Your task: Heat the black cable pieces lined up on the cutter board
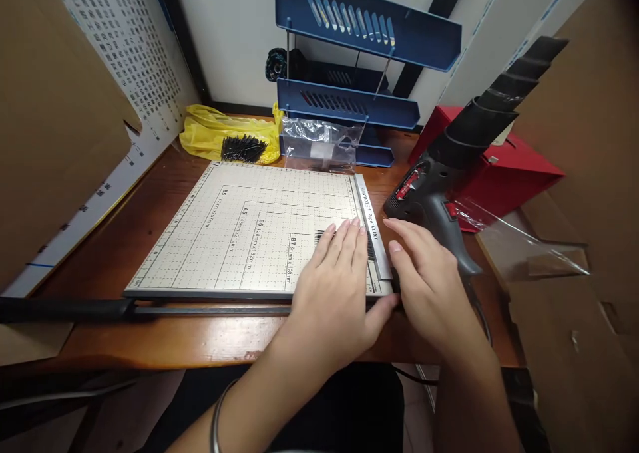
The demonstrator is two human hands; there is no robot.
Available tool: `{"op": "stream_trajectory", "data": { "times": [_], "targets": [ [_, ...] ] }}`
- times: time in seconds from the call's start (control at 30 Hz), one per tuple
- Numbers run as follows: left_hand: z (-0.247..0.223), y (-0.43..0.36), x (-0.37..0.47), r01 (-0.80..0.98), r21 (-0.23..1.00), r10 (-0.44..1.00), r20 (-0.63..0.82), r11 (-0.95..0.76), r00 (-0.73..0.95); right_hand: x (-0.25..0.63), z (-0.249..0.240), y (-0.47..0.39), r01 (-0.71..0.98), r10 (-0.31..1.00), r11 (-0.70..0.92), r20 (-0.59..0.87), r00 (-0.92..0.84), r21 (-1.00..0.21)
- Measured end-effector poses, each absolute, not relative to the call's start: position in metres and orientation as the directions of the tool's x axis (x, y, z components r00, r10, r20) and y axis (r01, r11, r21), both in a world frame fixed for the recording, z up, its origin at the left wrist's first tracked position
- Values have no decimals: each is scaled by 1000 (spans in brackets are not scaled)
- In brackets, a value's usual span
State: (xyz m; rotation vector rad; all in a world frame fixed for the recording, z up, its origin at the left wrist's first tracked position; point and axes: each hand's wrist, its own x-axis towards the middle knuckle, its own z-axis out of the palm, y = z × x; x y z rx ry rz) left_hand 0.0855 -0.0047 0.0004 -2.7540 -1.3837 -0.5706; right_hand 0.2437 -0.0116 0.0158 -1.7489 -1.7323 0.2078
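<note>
A cream paper cutter with a printed grid lies on the wooden table. Its long black-handled blade arm runs along the near edge. My left hand rests flat near the right end of the board, fingers stretched, over a row of thin black pieces. Most of those pieces are hidden under the hand; some show by the metal guide strip. My left thumb reaches to the near right corner. Just right of the strip, my right hand has its fingers extended, with nothing visible in it.
Behind the right hand stands a black heat gun, before a red box. At the back are a yellow bag with a black bundle, a clear plastic bag and a blue tiered rack. Cardboard flanks the right.
</note>
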Motion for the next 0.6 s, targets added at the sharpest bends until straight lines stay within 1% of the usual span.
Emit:
{"op": "stream_trajectory", "data": {
  "times": [0.1, 0.17, 0.27, 0.33, 0.4, 0.43, 0.53, 0.6],
  "targets": [
    [6, -6, 68, 797, 124, 782, 333, -591, 527, 243, 14, -15, 879, 956, 51, 278, 95, -474],
    [6, -4, 58, 805, 98, 783, 328, -585, 529, 236, 12, -18, 915, 970, 48, 238, 53, -401],
    [2, -1, 50, 806, 70, 779, 320, -588, 540, 219, 9, -22, 952, 980, 107, 192, -53, -287],
    [0, 1, 47, 802, 65, 772, 328, -594, 545, 210, 8, -23, 957, 975, 164, 184, -121, -239],
    [0, 1, 44, 801, 72, 768, 346, -595, 540, 205, 8, -22, 956, 970, 194, 189, -153, -222],
    [1, 2, 43, 801, 79, 768, 356, -593, 533, 206, 8, -21, 957, 971, 181, 197, -137, -228],
    [5, 2, 41, 792, 103, 761, 375, -602, 530, 214, 10, -20, 957, 971, 77, 241, -8, -280],
    [6, 1, 43, 766, 116, 740, 383, -632, 553, 220, 9, -21, 953, 967, 40, 251, 39, -300]
  ]
}}
